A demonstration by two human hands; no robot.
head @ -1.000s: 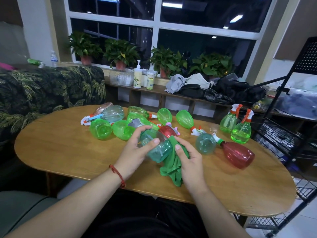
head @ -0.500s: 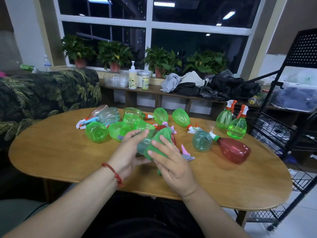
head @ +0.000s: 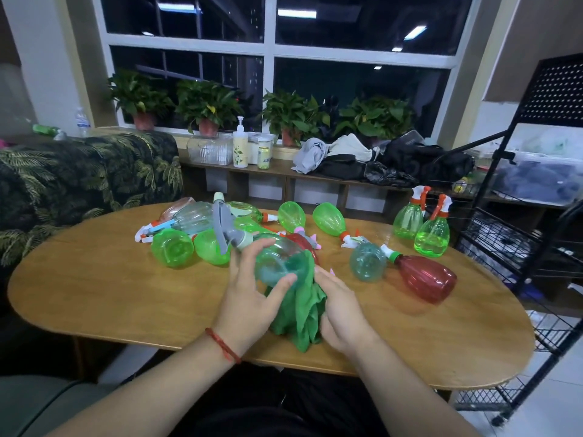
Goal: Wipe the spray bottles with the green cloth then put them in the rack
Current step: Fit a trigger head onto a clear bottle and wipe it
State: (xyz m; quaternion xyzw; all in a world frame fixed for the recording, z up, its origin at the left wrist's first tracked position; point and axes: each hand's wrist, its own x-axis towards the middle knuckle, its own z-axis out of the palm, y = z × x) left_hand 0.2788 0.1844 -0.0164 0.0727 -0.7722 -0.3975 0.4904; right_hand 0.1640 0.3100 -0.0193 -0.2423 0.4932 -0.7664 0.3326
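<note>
Now you're mid-wipe: left hand (head: 249,298) clamped on the teal bottle (head: 277,263), right hand (head: 339,305) gripping the green cloth (head: 299,313); next, the rack (head: 517,247) at right

window (head: 271,55) showing dark panes, ceiling lights reflecting | potted plants (head: 208,105) lining the sill | palm-print sofa (head: 79,171) sitting at left | oval wooden table (head: 110,294) filling the middle | pale tiled floor (head: 552,405) showing at right

Bottles lying down (head: 328,219) cluster along the table (head: 110,298) far edge; two upright bottles (head: 431,230) stand near its far right edge, beside the rack (head: 504,244).
</note>
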